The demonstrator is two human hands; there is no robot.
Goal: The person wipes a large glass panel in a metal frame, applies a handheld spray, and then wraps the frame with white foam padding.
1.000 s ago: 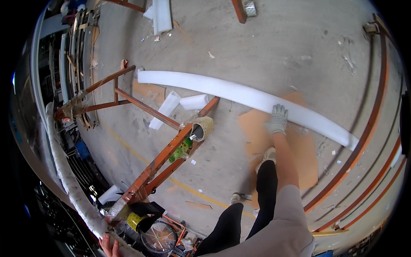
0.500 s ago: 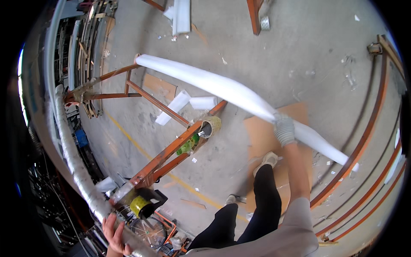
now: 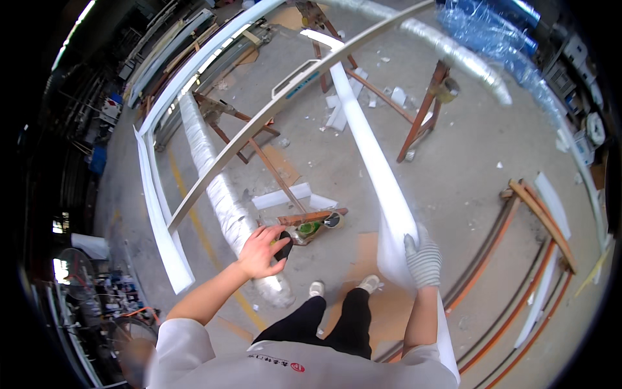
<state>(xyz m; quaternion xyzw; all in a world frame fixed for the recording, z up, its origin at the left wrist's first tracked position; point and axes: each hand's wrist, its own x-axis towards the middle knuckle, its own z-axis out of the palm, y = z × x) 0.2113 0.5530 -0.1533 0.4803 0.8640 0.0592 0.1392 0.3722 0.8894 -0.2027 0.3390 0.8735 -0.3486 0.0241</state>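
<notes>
My right hand (image 3: 424, 260), in a grey striped glove, is closed round a long strip of white foam wrap (image 3: 372, 149). The strip runs from the far sawhorse past the glove, down along my right side. My bare left hand (image 3: 262, 251) has its fingers spread over the near end of a long bar wrapped in shiny silver film (image 3: 227, 211). Right at those fingertips is a black object (image 3: 284, 246), partly hidden by the hand; whether they touch it I cannot tell.
A pale frame bar with a handle (image 3: 256, 123) crosses the view. Rust-coloured sawhorses (image 3: 424, 113) stand farther off. Brown curved bars (image 3: 512, 311) lie at right, and blue-wrapped lengths (image 3: 492, 32) at far right. Cardboard (image 3: 366, 256) lies by my feet; foam scraps (image 3: 282, 194) litter the floor.
My view has swung, bringing the pale frame bar into sight. The foam strip, still in my right hand, now points away from me rather than across. My left hand stays on the silver-wrapped bar.
</notes>
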